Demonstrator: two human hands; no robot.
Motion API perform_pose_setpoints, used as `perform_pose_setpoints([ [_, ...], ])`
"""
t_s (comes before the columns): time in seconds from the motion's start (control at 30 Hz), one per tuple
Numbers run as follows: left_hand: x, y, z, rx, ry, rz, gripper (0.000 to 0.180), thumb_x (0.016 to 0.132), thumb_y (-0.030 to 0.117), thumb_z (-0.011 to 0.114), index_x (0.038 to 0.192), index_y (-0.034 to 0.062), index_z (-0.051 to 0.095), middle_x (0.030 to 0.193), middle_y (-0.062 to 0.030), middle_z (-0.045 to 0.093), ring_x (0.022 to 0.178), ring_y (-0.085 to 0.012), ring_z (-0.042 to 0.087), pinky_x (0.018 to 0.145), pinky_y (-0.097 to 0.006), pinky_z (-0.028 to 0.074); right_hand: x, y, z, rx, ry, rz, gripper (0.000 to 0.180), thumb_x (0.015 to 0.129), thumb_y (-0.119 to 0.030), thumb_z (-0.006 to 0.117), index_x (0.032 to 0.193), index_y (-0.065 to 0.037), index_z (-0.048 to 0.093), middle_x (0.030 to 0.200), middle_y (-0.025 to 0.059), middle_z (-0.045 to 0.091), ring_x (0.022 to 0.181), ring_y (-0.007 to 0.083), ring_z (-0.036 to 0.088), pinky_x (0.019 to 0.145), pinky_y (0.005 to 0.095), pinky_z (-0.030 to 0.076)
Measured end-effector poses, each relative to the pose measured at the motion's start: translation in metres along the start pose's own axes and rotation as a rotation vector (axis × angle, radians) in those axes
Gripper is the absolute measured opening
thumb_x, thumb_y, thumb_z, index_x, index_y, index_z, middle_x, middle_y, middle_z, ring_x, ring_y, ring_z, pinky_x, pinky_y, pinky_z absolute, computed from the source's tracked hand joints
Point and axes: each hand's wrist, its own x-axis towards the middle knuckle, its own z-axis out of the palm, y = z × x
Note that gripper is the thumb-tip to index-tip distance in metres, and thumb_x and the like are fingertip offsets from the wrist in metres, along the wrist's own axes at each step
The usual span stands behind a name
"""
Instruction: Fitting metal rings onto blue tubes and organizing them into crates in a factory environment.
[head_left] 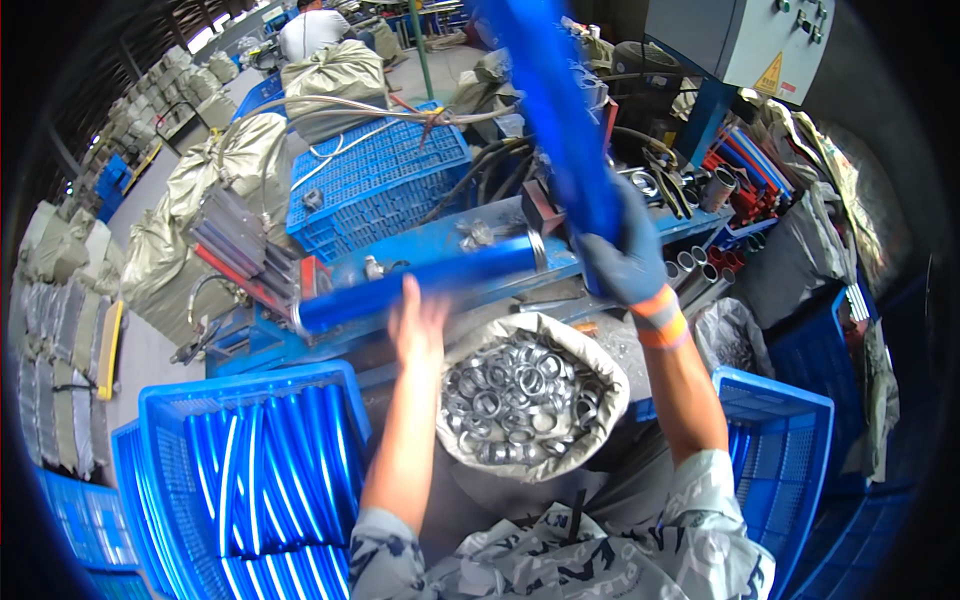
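Note:
My right hand, in a grey glove with an orange cuff, is closed around a long shiny blue tube. That tube stands steeply tilted, blurred, and its upper end runs out of view at the top. A second blue tube lies crosswise over the blue workbench, with a metal ring at its right end. Just below its middle is my bare left hand, fingers apart and smeared by motion; whether it touches the tube I cannot tell. Between my forearms sits a whitish sack full of silver metal rings.
A blue crate of blue tubes stands at my left, another crate at my right. Behind the bench are stacked blue baskets, tied sacks and a grey control box. Metal pipes lie at right. A person sits far back.

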Motion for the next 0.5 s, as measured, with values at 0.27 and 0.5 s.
perform_pose_setpoints([
  [0.27,0.165,-0.065,0.006,0.017,0.229,-0.200,0.083,0.101,0.034,0.094,0.158,-0.0079,0.050,0.155,-0.0284,0.062,0.148,-0.0465,0.063,0.121,-0.061,0.060,-0.188,-0.074,-0.069,0.191,0.405,0.291,0.105,0.086,-0.050,0.093,0.162,0.006,0.049,0.133,0.0189,0.073,0.106,0.0249,0.077,0.090,0.0382,0.064],
  [0.5,0.166,-0.065,0.000,0.114,0.235,-0.145,0.095,0.101,0.042,0.094,0.160,-0.0128,0.044,0.156,-0.0366,0.061,0.146,-0.0537,0.064,0.118,-0.066,0.059,-0.291,-0.088,-0.130,0.062,0.471,0.382,0.103,0.089,-0.049,0.093,0.164,0.006,0.049,0.132,0.0212,0.075,0.106,0.0269,0.078,0.092,0.0398,0.065],
])
